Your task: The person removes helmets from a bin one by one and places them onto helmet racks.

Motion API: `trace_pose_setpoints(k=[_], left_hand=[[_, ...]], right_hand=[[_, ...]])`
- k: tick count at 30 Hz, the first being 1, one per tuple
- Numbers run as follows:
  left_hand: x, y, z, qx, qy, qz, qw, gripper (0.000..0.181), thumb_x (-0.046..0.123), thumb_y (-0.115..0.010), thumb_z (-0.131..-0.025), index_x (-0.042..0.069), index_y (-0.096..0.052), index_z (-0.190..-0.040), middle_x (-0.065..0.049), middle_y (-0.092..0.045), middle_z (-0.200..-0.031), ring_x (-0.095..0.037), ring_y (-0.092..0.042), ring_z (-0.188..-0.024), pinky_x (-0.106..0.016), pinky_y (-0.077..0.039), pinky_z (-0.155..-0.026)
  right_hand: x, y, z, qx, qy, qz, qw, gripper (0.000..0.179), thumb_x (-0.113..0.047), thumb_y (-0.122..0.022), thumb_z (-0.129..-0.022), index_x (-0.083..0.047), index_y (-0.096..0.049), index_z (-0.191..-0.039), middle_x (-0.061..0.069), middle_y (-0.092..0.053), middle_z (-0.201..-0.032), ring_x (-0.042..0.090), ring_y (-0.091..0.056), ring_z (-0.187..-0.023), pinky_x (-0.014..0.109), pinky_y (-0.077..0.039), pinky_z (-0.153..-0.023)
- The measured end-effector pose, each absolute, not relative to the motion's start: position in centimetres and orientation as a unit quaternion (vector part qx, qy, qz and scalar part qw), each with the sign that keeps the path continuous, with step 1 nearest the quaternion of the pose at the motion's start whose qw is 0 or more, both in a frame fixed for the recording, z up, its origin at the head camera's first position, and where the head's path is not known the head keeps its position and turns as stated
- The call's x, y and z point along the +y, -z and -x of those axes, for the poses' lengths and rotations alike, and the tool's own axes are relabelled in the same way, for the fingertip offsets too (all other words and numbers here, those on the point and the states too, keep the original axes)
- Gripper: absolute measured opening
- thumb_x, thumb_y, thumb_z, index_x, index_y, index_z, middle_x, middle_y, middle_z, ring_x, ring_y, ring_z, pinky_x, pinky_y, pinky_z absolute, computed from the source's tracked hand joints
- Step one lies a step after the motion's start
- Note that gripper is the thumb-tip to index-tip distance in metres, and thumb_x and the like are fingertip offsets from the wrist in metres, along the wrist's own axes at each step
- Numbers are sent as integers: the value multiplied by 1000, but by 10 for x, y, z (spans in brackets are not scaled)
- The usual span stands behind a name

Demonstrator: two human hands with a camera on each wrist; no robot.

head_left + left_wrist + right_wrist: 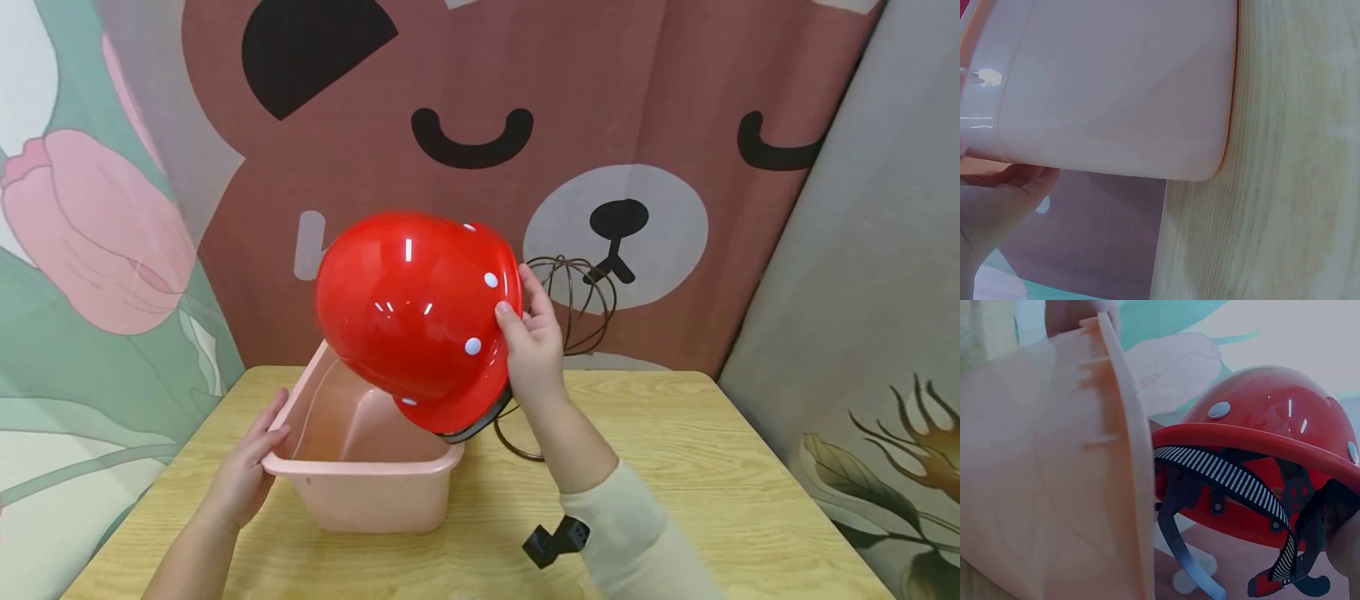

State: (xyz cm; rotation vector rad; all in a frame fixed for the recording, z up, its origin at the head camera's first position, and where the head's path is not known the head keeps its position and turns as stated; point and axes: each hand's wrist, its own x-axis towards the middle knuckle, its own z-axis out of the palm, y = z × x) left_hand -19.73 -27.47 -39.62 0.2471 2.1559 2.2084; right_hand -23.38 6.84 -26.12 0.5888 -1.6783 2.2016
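Observation:
A glossy red hard hat (412, 308) with white rivets is held tilted above a pink plastic basin (382, 500). My right hand (536, 358) grips its brim, thumb on the outer face and fingers behind the edge. The right wrist view shows the hat's inside, with a black-and-white striped band (1235, 478) and a hanging dark chin strap (1188, 556). My left hand (243, 471) holds the basin's left rim near the front corner. In the left wrist view, the fingers (1035, 184) lie against the basin's wall (1116, 94). The hat hides part of the basin's interior.
Behind my right hand stands a brown wire stand (581, 308) with a domed top, its base partly hidden. Everything rests on a light wood table (660, 467). A curtain (465, 67) with a bear face hangs close behind the table's back edge.

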Motion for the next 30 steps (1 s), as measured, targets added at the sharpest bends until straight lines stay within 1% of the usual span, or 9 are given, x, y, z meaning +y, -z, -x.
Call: trace_pose_setpoints(k=[1,3,6,8,11,14,21,25,30], left_hand=[[-275,397,197,694,-715,-83,21,64,26,-30,-107,17,8,-158,-3,17,-165,-13,-3,-149,-22,-17,-116],[-274,397,197,694,-715,-85,19,64,26,-30,-107,16,8,-157,-3,18,-165,-11,-3,-149,-22,-15,-116],[-274,397,197,695,-714,-86,17,64,25,-30,-107,15,8,-157,-4,18,-165,-5,-6,-147,-19,-17,-114],[-274,398,197,697,-712,-88,15,64,25,-30,-107,14,8,-157,-4,18,-165,-3,-7,-147,-17,-18,-114],[-274,399,197,696,-712,-97,9,64,24,-30,-107,13,8,-157,-6,18,-164,13,-20,-135,-10,-24,-106],[-274,400,198,694,-713,-103,6,64,24,-30,-107,14,7,-157,-6,19,-164,20,-26,-126,-8,-27,-103],[-275,399,199,697,-709,-109,4,63,24,-30,-107,15,6,-158,-8,18,-164,23,-30,-122,-7,-30,-99],[-277,399,198,699,-706,-110,3,63,24,-29,-107,15,7,-158,-9,18,-164,24,-31,-120,-7,-30,-98],[-278,400,197,700,-706,-106,4,63,24,-29,-107,16,6,-158,-8,18,-164,24,-32,-118,-7,-30,-99]], right_hand=[[71,260,234,-579,-773,-205,160,60,-8,-52,-100,-24,-30,-153,-1,-50,-144,21,-55,-128,36,-52,-94],[76,258,235,-568,-781,-199,166,59,-8,-51,-100,-25,-31,-152,-1,-50,-145,20,-54,-128,35,-52,-94],[85,257,238,-553,-791,-192,180,57,-8,-50,-100,-26,-32,-152,1,-52,-144,21,-55,-127,34,-52,-93],[91,257,240,-546,-795,-185,191,57,-8,-50,-101,-25,-31,-152,0,-50,-146,22,-54,-129,34,-52,-94],[101,257,243,-536,-800,-168,210,57,-9,-51,-100,-23,-32,-152,-1,-47,-148,21,-52,-131,33,-52,-94],[111,255,246,-525,-808,-143,225,57,-10,-52,-100,-22,-32,-152,-2,-45,-149,19,-50,-132,32,-52,-94],[132,253,249,-495,-825,-95,256,57,-11,-55,-99,-23,-36,-151,-3,-41,-151,19,-44,-135,33,-50,-97],[139,253,252,-486,-828,-77,268,57,-9,-54,-99,-22,-35,-152,-2,-41,-152,19,-44,-135,33,-49,-99],[147,254,257,-458,-845,-55,271,57,-9,-54,-99,-22,-36,-151,-2,-43,-151,19,-46,-134,31,-49,-98]])
